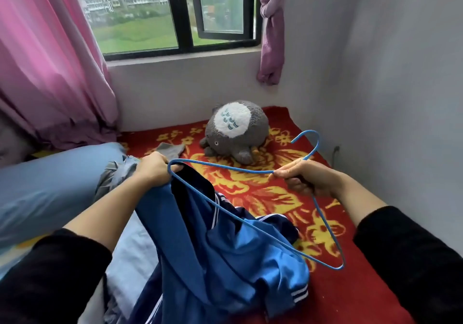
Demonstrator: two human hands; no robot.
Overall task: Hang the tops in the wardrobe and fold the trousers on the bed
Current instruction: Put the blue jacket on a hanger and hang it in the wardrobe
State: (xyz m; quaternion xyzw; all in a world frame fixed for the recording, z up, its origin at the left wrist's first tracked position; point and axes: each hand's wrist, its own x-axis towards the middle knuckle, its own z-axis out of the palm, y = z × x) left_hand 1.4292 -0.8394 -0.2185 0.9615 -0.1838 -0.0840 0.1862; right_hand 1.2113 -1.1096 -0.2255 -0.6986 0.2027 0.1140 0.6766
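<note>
My left hand (152, 169) grips the shoulder of a blue and navy sports jacket (225, 256) with white stripes, lifting it above the bed. One end of a thin blue wire hanger (225, 167) sits at that shoulder, inside the jacket's opening. My right hand (304, 177) pinches the hanger near its neck, with the hook curling up to the right. The hanger's other arm runs down over the jacket to the lower right. A crumpled grey-blue garment (117, 173) lies behind my left hand.
The bed has a red blanket (275, 193) with yellow flowers. A grey plush toy (235, 130) sits near the wall under the window. A blue pillow (50, 186) lies at the left, a small grey cloth (171, 148) beside it. Pink curtains (45, 60) hang left.
</note>
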